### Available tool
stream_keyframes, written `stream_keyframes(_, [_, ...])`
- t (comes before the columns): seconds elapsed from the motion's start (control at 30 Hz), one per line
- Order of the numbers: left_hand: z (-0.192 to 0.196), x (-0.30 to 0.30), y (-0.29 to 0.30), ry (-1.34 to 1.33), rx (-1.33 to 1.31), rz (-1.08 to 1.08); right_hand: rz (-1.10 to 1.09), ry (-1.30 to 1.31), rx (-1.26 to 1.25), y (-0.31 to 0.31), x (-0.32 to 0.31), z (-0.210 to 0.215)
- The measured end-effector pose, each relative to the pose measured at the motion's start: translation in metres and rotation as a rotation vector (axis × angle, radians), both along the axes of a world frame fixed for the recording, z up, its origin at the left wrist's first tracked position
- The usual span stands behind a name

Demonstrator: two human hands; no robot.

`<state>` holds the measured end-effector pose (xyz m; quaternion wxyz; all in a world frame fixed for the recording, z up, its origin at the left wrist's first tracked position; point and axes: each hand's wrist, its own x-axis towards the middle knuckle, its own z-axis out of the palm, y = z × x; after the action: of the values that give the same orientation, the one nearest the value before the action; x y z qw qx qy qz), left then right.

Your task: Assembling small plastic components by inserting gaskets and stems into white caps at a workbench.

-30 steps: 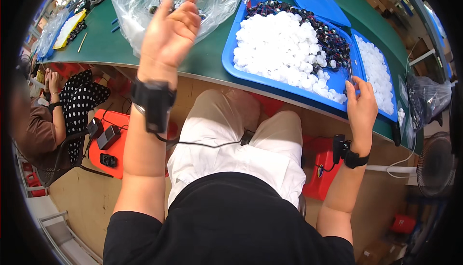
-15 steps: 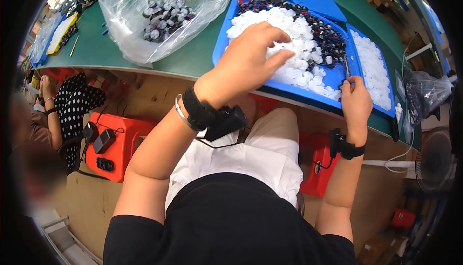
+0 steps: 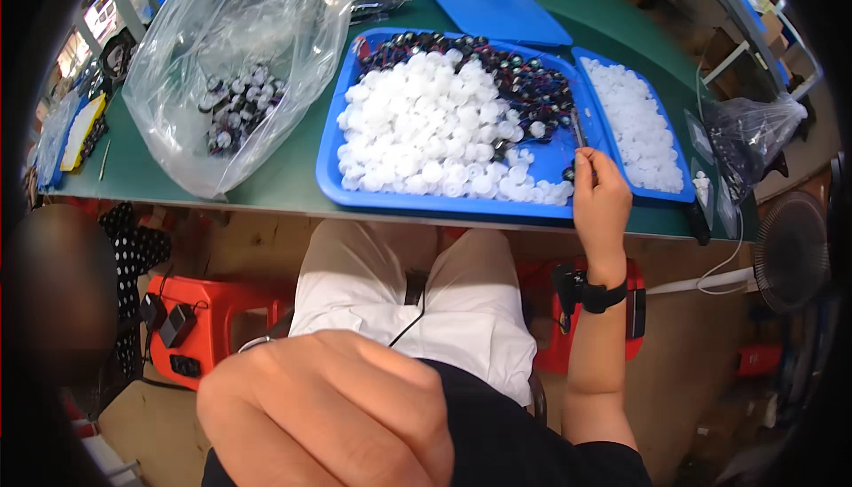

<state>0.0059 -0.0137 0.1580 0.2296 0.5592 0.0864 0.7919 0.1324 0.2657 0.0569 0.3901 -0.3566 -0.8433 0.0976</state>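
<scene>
My left hand [image 3: 328,412] is raised close in front of my chest. Its fingers are curled in, and the fingertips and anything in them are hidden. At the right end of a blue tray [image 3: 330,154], my right hand [image 3: 603,203] pinches a slim metal tool [image 3: 579,129] that looks like tweezers, pointing away from me. White translucent caps [image 3: 422,119] fill the left and front of this tray. Behind and to their right lie small dark parts with thin wires [image 3: 537,88]. A bare strip of blue tray shows beside the tool.
A second blue tray [image 3: 690,192] of white pieces stands to the right. An empty blue tray [image 3: 493,8] lies behind. An open clear bag [image 3: 293,106] with dark and white parts stands left. A fan [image 3: 792,243] is at far right, and red stools [image 3: 217,314] are below the table.
My left hand has left the caps in the tray and come up close toward me, its fingers now curled. My right hand stays by the tray's right end. The view has shifted.
</scene>
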Motion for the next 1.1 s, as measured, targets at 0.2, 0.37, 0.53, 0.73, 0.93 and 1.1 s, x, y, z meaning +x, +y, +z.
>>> stream_keyframes(0.2, [-0.006,-0.036,0.014,0.169,-0.172,-0.170,-0.037,0.045,-0.105,0.003,0.001,-0.001])
stream_keyframes(0.37, [-0.017,-0.034,0.040,0.204,-0.277,-0.051,0.042,0.168,-0.172,0.009,0.003,-0.003])
stream_keyframes(0.53, [-0.055,-0.050,0.111,0.526,-0.745,0.632,0.116,0.258,-0.237,0.000,0.007,0.007])
stream_keyframes(0.73, [-0.091,-0.059,0.139,1.119,-0.624,1.188,0.178,0.220,-0.268,-0.018,0.009,0.020])
stream_keyframes(0.93, [-0.090,-0.060,0.142,1.071,-0.597,1.196,0.404,0.410,-0.630,-0.047,-0.001,0.020])
stream_keyframes(1.1, [-0.085,-0.063,0.139,0.774,-0.626,1.082,0.485,0.484,-0.779,-0.069,-0.015,0.022])
